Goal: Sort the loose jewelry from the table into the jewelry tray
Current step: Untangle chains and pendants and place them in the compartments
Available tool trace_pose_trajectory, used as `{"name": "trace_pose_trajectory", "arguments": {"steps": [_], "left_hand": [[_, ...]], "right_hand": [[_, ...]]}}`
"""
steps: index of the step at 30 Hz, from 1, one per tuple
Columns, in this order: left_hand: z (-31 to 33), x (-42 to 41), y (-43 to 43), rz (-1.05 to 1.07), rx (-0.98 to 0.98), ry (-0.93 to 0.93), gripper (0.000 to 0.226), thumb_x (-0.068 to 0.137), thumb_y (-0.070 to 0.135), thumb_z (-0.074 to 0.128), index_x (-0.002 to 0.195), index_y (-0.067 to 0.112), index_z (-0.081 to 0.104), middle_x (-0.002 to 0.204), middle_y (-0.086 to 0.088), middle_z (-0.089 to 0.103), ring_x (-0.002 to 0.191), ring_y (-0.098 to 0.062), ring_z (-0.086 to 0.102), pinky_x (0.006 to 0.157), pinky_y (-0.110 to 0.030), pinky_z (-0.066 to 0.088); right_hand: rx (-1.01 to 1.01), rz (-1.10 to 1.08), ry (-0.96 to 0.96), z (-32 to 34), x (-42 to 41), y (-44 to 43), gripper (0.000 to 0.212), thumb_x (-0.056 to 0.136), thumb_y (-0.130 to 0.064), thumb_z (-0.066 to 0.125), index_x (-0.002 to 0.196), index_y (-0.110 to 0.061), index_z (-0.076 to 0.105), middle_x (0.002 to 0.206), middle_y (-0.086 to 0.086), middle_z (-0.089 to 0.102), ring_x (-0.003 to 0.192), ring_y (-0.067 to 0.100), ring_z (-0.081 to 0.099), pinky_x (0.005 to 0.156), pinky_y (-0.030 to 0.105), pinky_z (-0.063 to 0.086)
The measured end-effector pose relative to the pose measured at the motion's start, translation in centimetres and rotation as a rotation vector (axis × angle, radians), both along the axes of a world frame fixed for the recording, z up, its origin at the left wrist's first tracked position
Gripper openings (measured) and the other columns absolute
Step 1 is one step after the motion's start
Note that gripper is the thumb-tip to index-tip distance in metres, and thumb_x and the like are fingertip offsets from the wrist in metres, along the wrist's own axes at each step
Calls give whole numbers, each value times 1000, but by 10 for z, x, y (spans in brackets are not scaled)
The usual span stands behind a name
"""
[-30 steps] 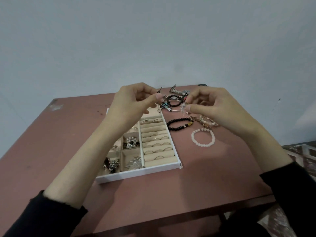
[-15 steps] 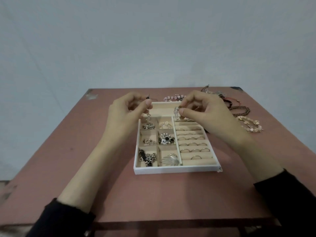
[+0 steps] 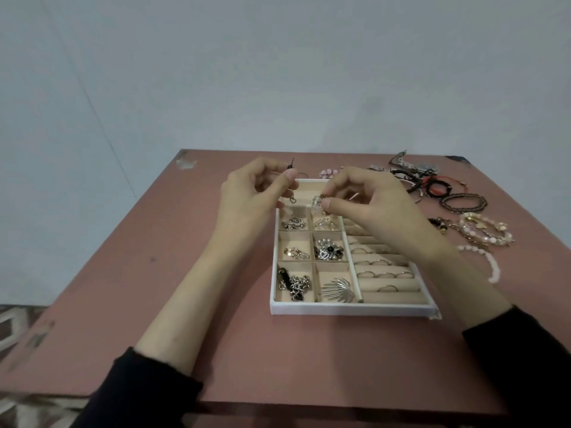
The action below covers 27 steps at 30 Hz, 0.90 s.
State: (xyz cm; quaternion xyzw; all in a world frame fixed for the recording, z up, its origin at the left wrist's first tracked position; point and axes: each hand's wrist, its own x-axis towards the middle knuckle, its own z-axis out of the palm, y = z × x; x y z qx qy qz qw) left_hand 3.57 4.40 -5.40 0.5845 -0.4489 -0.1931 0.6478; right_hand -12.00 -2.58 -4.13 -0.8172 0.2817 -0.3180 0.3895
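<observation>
Slip risk above the jewelry tray [image 3: 340,311]
Left hand [image 3: 253,196] pinches a charm [image 3: 292,199], right hand [image 3: 374,205] a clear bead [image 3: 317,202]; loosened fingers would drop either astray.

Head view; forward-down over table [image 3: 216,304]

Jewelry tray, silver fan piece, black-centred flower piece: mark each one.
jewelry tray [image 3: 352,310], head view, front wall.
silver fan piece [image 3: 336,291], head view, middle of its ribs.
black-centred flower piece [image 3: 330,250], head view, dark centre.

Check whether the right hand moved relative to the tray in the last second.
Yes. The right hand went left, from over the loose bracelets to over the jewelry tray's far end.
</observation>
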Motion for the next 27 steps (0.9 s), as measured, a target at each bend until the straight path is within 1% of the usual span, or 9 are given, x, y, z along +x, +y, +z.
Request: {"name": "trace_pose_trajectory", "arguments": {"steps": [3,6,8,10,12,15,20,25,27], "left_hand": [[0,-3,0,-18,-11,24,7,86,13,63,82,19,63,75,-6,67,67,-12,61,51,-17,49],[0,-1,-2,-7,-8,7,5,86,15,64,83,19,63,74,-2,68,67,-11,62,56,-22,52],[0,2,-2,-9,-4,-10,5,85,16,64,83,20,64,73,1,69,67,-10,63,61,-26,53],[-1,2,-2,-23,-8,-2,4,86,16,64,84,19,64,73,0,68,66,-9,63,57,-23,53],[-2,1,-3,-30,-12,1,2,86,16,64,85,18,64,74,-2,69,66,-9,63,56,-22,52],[-3,2,-3,-28,-5,-19,0,86,18,64,86,18,64,74,-1,69,67,-9,63,61,-26,53],[-2,3,-4,-29,-9,-3,2,86,17,64,86,15,65,74,-2,69,65,-7,63,55,-21,51],[-2,3,-4,-27,-2,-2,6,86,16,63,90,11,65,74,-4,69,64,-7,62,53,-18,49],[-2,4,-4,-25,1,1,8,86,17,63,90,10,65,74,-4,69,64,-8,62,53,-19,50]], "right_hand": [[-6,64,26,-1,2,6,6,78,-12,73,77,-16,69,74,1,68,63,2,55,65,17,45],[-20,85,47,-6,6,9,7,76,-12,75,74,-18,71,70,5,67,61,6,50,59,15,42],[-60,95,61,-8,9,10,7,75,-13,76,73,-18,71,66,3,64,61,9,50,58,17,41],[-125,111,91,-10,13,12,6,74,-13,76,73,-16,72,67,3,64,62,13,53,58,17,41],[-191,120,133,-11,15,13,4,74,-15,76,74,-15,72,71,4,63,67,13,54,62,17,41],[-235,111,170,-12,17,14,4,73,-17,76,74,-16,73,73,2,60,74,11,53,69,20,40],[-295,101,245,-13,18,14,5,74,-25,76,74,-20,75,68,-2,53,76,6,47,71,19,36],[-320,94,282,-15,18,15,8,74,-29,76,74,-21,75,70,0,54,81,12,47,77,32,42],[-324,107,303,-16,18,15,10,75,-32,74,74,-21,75,70,-1,53,82,13,48,77,32,42]]}}
